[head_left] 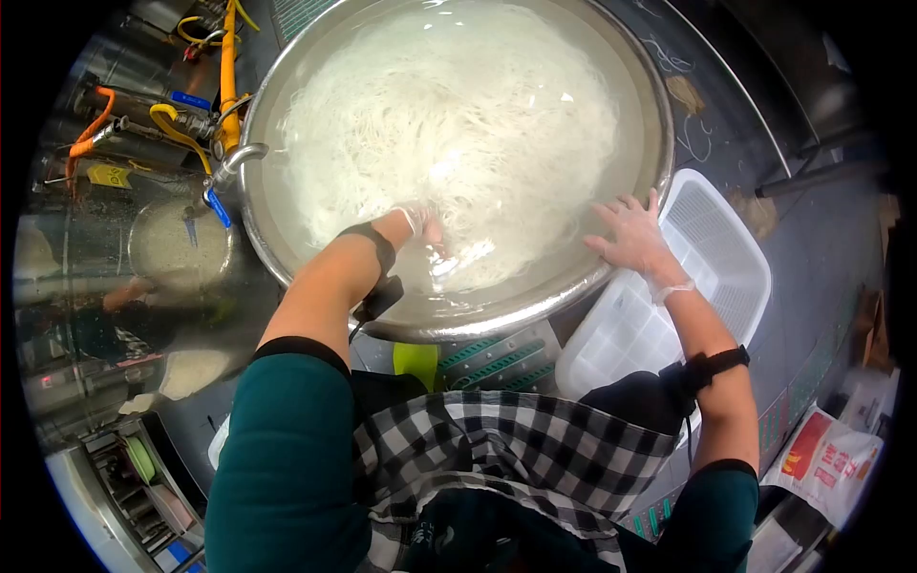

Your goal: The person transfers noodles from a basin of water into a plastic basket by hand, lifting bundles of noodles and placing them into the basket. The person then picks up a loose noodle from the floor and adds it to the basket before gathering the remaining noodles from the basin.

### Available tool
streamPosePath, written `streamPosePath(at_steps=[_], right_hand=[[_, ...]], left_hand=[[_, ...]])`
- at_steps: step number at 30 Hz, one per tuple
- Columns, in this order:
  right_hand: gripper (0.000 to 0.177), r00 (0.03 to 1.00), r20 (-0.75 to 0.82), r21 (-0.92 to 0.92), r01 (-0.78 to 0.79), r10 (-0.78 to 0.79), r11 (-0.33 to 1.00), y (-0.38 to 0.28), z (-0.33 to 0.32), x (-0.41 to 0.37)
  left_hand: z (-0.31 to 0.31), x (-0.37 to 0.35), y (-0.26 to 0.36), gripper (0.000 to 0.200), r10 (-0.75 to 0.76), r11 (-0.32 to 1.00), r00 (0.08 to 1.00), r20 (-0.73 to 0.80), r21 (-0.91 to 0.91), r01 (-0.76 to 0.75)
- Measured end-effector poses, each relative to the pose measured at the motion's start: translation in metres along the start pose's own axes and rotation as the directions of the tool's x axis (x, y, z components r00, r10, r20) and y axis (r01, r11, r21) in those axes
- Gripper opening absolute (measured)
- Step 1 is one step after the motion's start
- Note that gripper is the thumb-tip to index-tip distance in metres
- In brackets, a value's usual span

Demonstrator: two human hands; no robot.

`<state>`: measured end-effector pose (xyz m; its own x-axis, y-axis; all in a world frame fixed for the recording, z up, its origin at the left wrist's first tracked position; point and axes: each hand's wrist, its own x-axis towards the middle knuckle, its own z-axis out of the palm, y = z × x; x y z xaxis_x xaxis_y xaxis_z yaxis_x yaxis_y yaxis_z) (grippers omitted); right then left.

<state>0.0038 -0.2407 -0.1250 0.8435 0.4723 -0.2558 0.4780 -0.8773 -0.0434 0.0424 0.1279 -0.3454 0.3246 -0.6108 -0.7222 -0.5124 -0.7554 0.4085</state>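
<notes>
A big steel basin (535,310) is filled with cloudy water and a mass of thin white noodles (449,115). My left hand (422,227), in a clear glove, is plunged into the water among the noodles near the basin's front; its fingers are hidden under the surface. My right hand (632,237), also gloved, rests flat with spread fingers on the basin's right rim, holding nothing. Just right of that hand sits a white plastic basket (726,258).
A tap (229,162) with yellow and orange hoses (227,67) hangs over the basin's left rim. A steel counter (105,277) with a round pot lies left. A green grated floor mat (497,358) shows below the basin. A printed sack (829,458) lies at lower right.
</notes>
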Motion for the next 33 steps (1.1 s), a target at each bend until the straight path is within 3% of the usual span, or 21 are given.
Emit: streamPosePath(at_steps=[5,6,8,9,11,13,15,17,18,20,21,22,24,25,26,27,28,29,31,33], right_hand=[[0.06,0.999,0.044,0.047,0.02,-0.022,0.999,0.009,-0.002,0.004],[0.062,0.999,0.027,0.132,0.04,-0.044,0.99,0.012,-0.001,0.004],[0.064,0.998,0.0,0.217,0.059,-0.06,0.974,0.017,-0.006,0.006],[0.065,0.997,0.039,0.299,0.047,-0.061,0.953,0.017,-0.011,0.006],[0.067,0.995,0.084,0.384,0.024,-0.061,0.923,0.009,-0.016,0.001],[0.07,0.992,0.055,0.742,0.035,-0.114,0.67,-0.01,-0.026,0.003],[0.07,0.935,-0.226,0.747,0.347,-0.274,0.567,-0.055,-0.056,0.015],[0.06,0.895,-0.357,0.828,0.436,-0.269,0.353,-0.088,-0.083,0.044],[0.06,0.894,-0.356,0.826,0.438,-0.273,0.356,-0.096,-0.099,0.055],[0.043,0.97,-0.242,0.896,0.214,0.025,0.389,-0.107,-0.132,0.069],[0.036,0.946,-0.302,0.846,0.209,0.119,0.49,-0.11,-0.155,0.064],[0.03,0.908,-0.365,0.79,0.186,0.204,0.585,-0.113,-0.175,0.059],[0.026,0.859,-0.508,0.767,0.416,0.066,0.489,-0.093,-0.196,0.064],[0.022,0.86,-0.505,0.776,0.414,0.075,0.475,-0.089,-0.209,0.059],[0.022,0.855,-0.515,0.77,0.431,0.058,0.471,-0.085,-0.224,0.053],[0.022,0.85,-0.525,0.76,0.446,0.041,0.474,-0.085,-0.239,0.045],[0.022,0.845,-0.534,0.748,0.459,0.026,0.479,-0.084,-0.252,0.038],[0.022,0.836,-0.548,0.735,0.477,0.009,0.481,-0.084,-0.265,0.031],[0.022,0.818,-0.575,0.713,0.506,-0.009,0.485,-0.082,-0.291,0.019],[0.022,0.798,-0.603,0.693,0.528,-0.007,0.491,-0.077,-0.317,0.005]], left_hand=[[0.058,0.063,-0.017,0.045,0.09,0.99,0.974,0.208,0.091,-0.111],[0.053,0.044,0.001,0.045,0.086,0.99,0.975,0.204,0.096,-0.108],[0.006,-0.036,0.068,0.037,-0.051,0.995,0.998,0.035,-0.087,0.054],[-0.024,-0.064,0.097,0.037,-0.051,0.995,0.998,0.034,-0.08,0.053],[-0.078,-0.113,0.156,0.029,-0.113,0.928,0.984,-0.139,-0.368,0.055],[-0.133,-0.152,0.185,0.025,-0.266,0.835,0.952,-0.155,-0.529,0.147],[-0.178,-0.199,0.202,0.028,-0.108,0.745,0.889,-0.444,-0.629,-0.223],[-0.22,-0.219,0.209,0.03,0.042,0.764,0.793,-0.607,-0.492,-0.417],[-0.234,-0.231,0.217,0.03,0.041,0.764,0.79,-0.612,-0.491,-0.42],[-0.261,-0.256,0.235,0.034,-0.033,0.871,0.69,-0.723,-0.359,-0.335],[-0.271,-0.266,0.24,0.036,-0.058,0.914,0.629,-0.775,-0.295,-0.279],[-0.277,-0.278,0.238,0.036,-0.057,0.913,0.625,-0.778,-0.294,-0.283],[-0.279,-0.302,0.227,0.037,0.218,0.763,0.6,-0.77,-0.249,-0.597],[-0.278,-0.311,0.239,0.038,0.351,0.647,0.546,-0.761,-0.224,-0.729],[-0.258,-0.311,0.253,0.035,0.226,0.437,0.364,-0.904,-0.239,-0.867],[-0.254,-0.311,0.234,0.035,0.235,0.431,0.354,-0.905,-0.229,-0.873],[-0.244,-0.306,0.194,0.044,-0.002,0.631,0.496,-0.869,-0.385,-0.673],[-0.235,-0.296,0.167,0.053,-0.262,0.743,0.553,-0.791,-0.531,-0.407],[-0.221,-0.27,0.152,0.074,-0.375,0.863,0.717,-0.588,-0.504,0.037],[-0.212,-0.234,0.152,0.079,-0.347,0.908,0.754,-0.558,-0.4,0.123]])
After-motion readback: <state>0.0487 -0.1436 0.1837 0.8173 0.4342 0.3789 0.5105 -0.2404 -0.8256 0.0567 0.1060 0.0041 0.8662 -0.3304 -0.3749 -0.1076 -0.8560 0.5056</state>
